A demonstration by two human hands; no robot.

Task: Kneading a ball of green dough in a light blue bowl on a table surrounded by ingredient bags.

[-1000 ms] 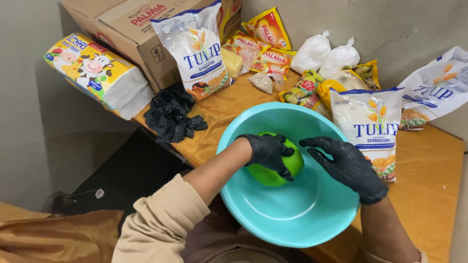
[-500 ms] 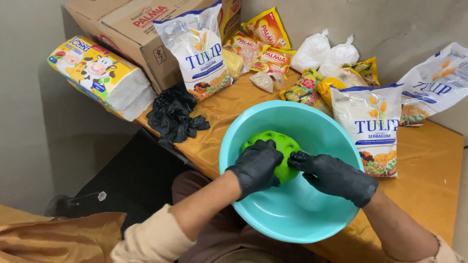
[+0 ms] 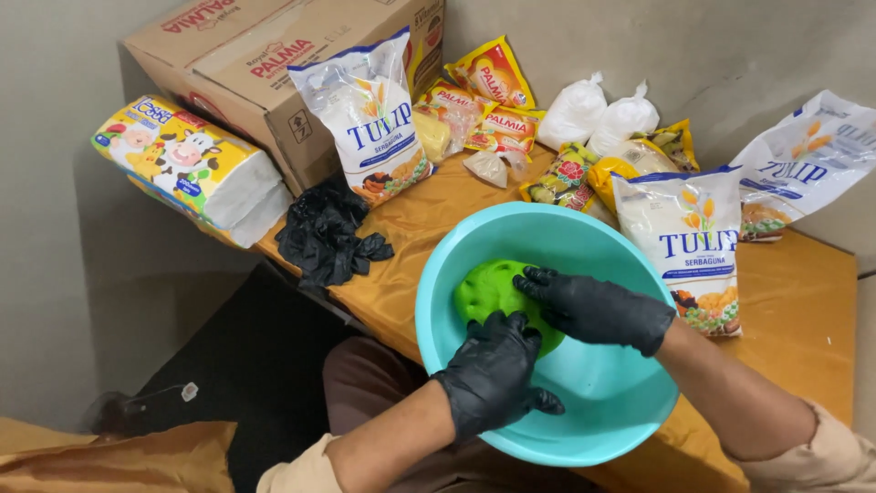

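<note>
So compared with a moment back, both hands have shifted around the green dough ball [image 3: 488, 290]. A second ago the left one was cupped over the top of it and the right was resting off to the side; now the left hand [image 3: 491, 372] has dropped to the near side of the lump and the right hand [image 3: 598, 310] has come across so its fingertips sit on the far edge. The dough has also rolled toward the left wall of the bowl. Looks to me like a knead-and-turn rhythm, pressing from opposite sides.

Grip-wise: neither hand is clamped shut. Both black-gloved hands are half curled, fingers pressed against the dough, not pinching it.

The dough itself is bright green, rounded but lumpy, with finger dents on top, and it looks soft. It sits inside the turquoise plastic bowl [image 3: 584, 429], which rests on the near edge of the orange-covered tabletop [image 3: 794, 292].

Around it: a flour bag [image 3: 689, 242] just beside the bowl, a pile of black gloves [image 3: 327, 233] to the left, and a cardboard box [image 3: 274, 64] at the back.
</note>
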